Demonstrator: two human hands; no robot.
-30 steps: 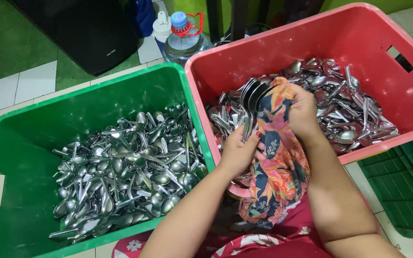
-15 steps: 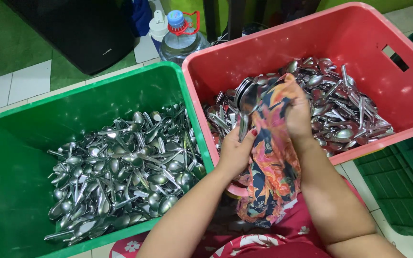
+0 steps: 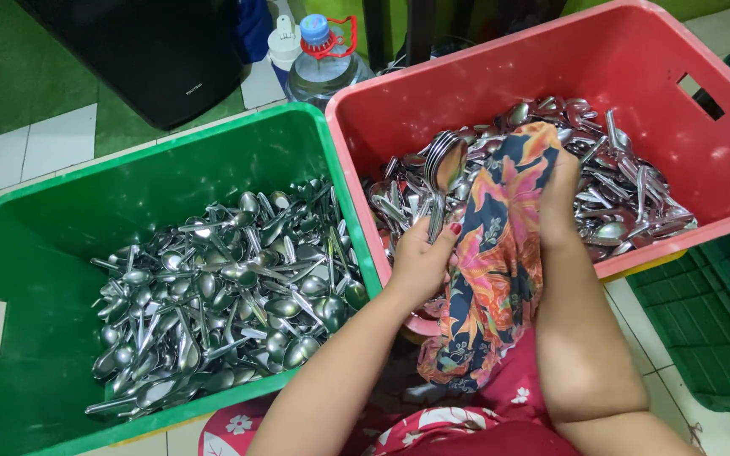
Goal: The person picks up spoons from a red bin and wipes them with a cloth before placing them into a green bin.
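My left hand (image 3: 420, 262) grips the handles of a small bunch of metal spoons (image 3: 444, 165), their bowls pointing up over the red crate (image 3: 635, 63). My right hand (image 3: 558, 190) is wrapped in a flowered cloth (image 3: 492, 270) that hangs down to my lap, and it presses against the spoons. The red crate holds a heap of loose spoons (image 3: 618, 203). Beside it on the left, a green crate (image 3: 86, 228) holds another heap of spoons (image 3: 221, 295).
A plastic water bottle (image 3: 318, 63) with a blue cap stands behind the crates, next to a white bottle (image 3: 283, 42). A black bin (image 3: 145, 51) sits at the back left. Green crates (image 3: 711, 321) lie at the right on the tiled floor.
The cloth-covered right hand has slid along the bunch of spoons while the left hand keeps hold of them. The view has shifted slightly.
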